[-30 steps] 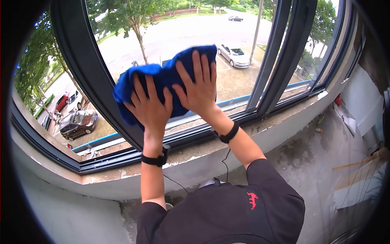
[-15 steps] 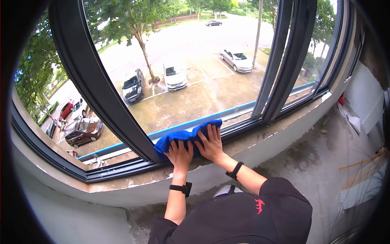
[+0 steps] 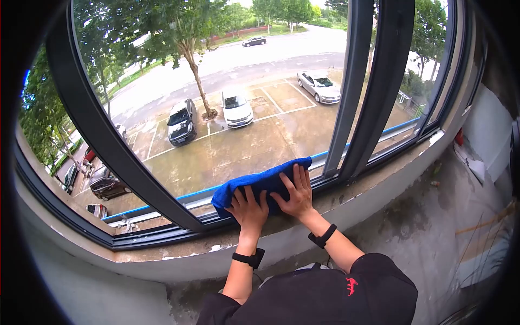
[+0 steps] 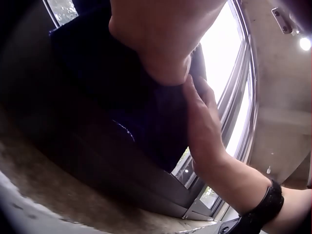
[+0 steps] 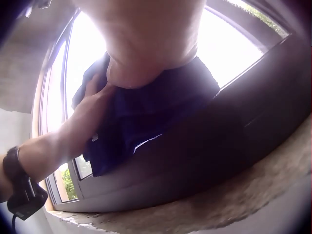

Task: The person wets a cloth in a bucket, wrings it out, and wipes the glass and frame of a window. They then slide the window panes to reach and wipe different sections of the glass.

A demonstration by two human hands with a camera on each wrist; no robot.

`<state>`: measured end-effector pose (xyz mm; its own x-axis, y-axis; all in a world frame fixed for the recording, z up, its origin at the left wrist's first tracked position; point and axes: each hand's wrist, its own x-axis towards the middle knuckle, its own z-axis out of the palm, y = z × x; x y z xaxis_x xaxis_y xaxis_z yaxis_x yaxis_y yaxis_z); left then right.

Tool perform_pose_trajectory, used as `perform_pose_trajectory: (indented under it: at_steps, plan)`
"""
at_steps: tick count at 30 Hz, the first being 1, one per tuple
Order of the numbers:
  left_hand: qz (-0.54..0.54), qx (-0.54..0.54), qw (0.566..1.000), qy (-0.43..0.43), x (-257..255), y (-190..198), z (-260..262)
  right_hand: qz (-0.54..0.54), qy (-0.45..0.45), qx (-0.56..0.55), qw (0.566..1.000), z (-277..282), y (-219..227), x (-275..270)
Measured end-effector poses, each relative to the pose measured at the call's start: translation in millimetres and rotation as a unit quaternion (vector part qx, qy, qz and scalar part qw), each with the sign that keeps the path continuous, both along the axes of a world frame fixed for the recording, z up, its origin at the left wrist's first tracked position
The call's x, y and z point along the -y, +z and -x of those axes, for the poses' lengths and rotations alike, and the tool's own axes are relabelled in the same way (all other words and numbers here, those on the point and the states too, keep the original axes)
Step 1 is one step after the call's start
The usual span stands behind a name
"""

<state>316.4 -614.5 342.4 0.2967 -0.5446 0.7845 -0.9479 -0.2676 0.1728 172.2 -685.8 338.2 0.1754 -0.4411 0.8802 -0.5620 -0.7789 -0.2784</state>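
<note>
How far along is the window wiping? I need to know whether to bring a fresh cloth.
Done: cannot judge; the pane shows no obvious streaks, but the view is too coarse to confirm. In hand: the left hand and right hand press the blue cloth flat against the glass just above the lower frame. Left: likely the frame and the dusty sill.

bright daylight is pouring in through the window (image 3: 244, 119). the head view is bending round at its dark edges. both wrist views are looking dim, blurry, with white glare.
</note>
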Motion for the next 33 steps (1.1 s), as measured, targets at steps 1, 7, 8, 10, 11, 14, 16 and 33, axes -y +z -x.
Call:
perform_pose_trajectory:
  at_steps: [1,7,8,10,11,14,16,33]
  plan:
    - [0.004,-0.001,1.0,0.001,5.4,6.8,8.7,0.01,-0.002,-0.003,1.0,11.2,4.4,6.2]
    - [0.055,0.049,0.993,-0.09,28.4,97.2,55.9,0.028,0.003,0.045,0.999,60.1,41.6,35.9]
    - [0.061,0.057,0.991,-0.105,32.0,111.0,60.7,0.037,0.003,0.061,0.997,65.1,53.4,41.8]
    - [0.067,0.07,0.991,-0.097,39.7,136.6,69.7,0.06,0.021,0.06,0.996,77.6,87.7,52.8]
    - [0.087,0.087,0.989,-0.086,45.6,150.0,72.7,0.075,0.028,0.054,0.995,83.3,105.1,58.3]
    - [0.114,0.141,0.981,-0.064,59.0,198.4,75.8,0.109,0.037,0.033,0.993,96.4,162.4,73.0]
    - [0.144,0.183,0.971,-0.054,63.6,238.3,77.5,0.155,0.04,0.025,0.987,101.1,203.6,88.6]
    - [0.321,0.306,0.896,-0.003,110.9,341.5,69.9,0.297,-0.01,0.048,0.954,87.5,331.7,97.0]
